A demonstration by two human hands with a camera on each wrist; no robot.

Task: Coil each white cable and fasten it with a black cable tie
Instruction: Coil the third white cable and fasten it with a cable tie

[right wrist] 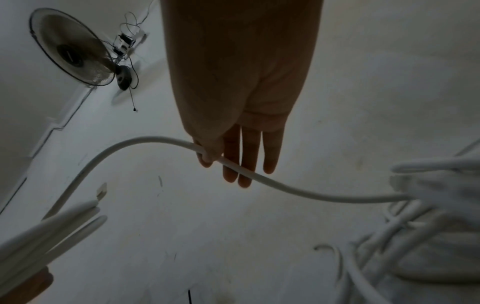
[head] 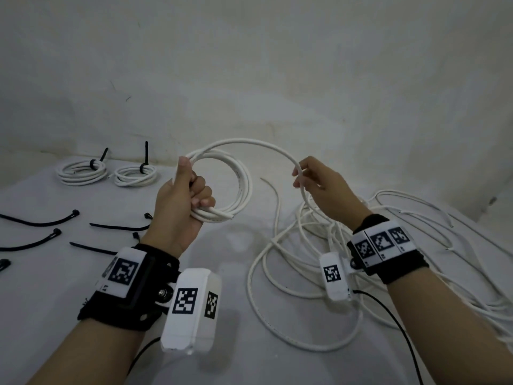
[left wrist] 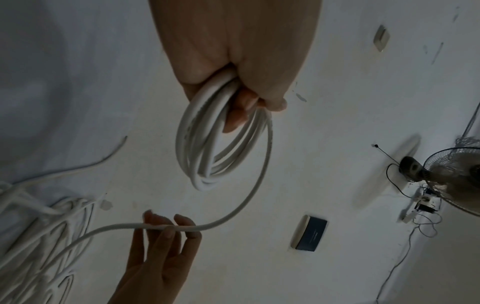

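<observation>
White cable coil is gripped by left hand; right hand pinches its loose run.

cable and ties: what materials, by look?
Cable: smooth white jacket, probably PVC or a similar plastic; it has a slight sheen and holds springy round loops in the left hand.
Ties: thin black strips with blocky heads, likely nylon; matte, flexible and lying in curves on the table.
</observation>
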